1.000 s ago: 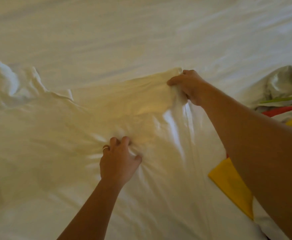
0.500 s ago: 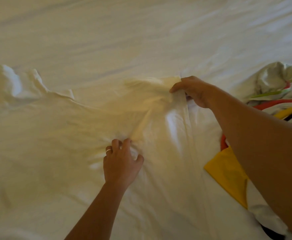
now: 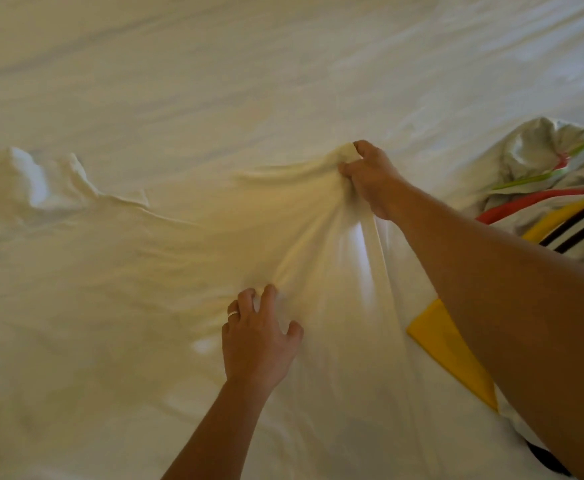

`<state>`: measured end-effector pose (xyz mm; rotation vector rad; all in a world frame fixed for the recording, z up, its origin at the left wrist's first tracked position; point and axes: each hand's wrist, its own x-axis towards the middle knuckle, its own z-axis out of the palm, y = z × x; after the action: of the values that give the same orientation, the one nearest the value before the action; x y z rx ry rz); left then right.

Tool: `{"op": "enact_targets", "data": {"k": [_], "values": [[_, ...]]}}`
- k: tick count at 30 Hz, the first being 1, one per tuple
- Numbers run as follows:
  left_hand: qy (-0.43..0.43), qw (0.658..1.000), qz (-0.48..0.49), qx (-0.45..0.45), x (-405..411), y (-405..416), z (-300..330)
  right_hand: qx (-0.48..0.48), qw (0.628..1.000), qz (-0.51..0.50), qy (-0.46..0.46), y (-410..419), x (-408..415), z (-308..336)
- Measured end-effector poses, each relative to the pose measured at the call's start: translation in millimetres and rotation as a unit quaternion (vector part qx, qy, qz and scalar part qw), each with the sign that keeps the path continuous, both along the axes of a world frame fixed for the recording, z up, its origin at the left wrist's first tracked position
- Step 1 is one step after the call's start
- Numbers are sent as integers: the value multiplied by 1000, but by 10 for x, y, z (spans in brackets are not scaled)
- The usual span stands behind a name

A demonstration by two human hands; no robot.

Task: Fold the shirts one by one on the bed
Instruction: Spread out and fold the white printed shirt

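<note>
A white shirt (image 3: pixel 165 265) lies spread across the bed (image 3: pixel 283 64), its crumpled far-left part raised in small peaks. My right hand (image 3: pixel 370 178) grips a bunched fold of the shirt's far right corner, and creases fan out from it toward me. My left hand (image 3: pixel 259 337) rests on the middle of the shirt with curled, spread fingers digging into the cloth; a ring shows on one finger.
A pile of white clothing with red, yellow, green and black stripes (image 3: pixel 557 202) sits at the right edge. A yellow and white garment (image 3: pixel 453 351) lies under my right forearm, beside the shirt.
My right hand has gone from pinching the flat corner to bunching it in a fist and lifting it slightly. My left hand has loosened and spread its fingers on the cloth.
</note>
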<state>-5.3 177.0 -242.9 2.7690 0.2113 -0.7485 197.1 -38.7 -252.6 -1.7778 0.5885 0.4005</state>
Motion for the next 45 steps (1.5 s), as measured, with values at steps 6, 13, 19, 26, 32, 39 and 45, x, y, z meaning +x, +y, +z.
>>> {"op": "enact_targets", "data": {"k": [6,13,19,26,32,39,45], "values": [[6,999,-41,-1,-145,8,-2,55,998,2,13,-58,-120,30],[-56,986,-156,20,-675,-137,1,-140,988,-20,60,-175,-865,60],[-10,971,-238,5,-1447,-170,13,-193,975,24,106,-35,-2242,122],[31,957,-288,28,-1996,-63,97,-234,948,75,201,-87,-3700,285],[-42,949,-306,-60,-2116,-119,45,-182,963,44,192,-233,-4097,347],[36,971,-216,-93,-2397,109,118,-254,924,131,253,-79,-4345,403],[-22,992,-40,-117,-2442,1116,248,-222,933,187,215,1005,-4376,462]]}}
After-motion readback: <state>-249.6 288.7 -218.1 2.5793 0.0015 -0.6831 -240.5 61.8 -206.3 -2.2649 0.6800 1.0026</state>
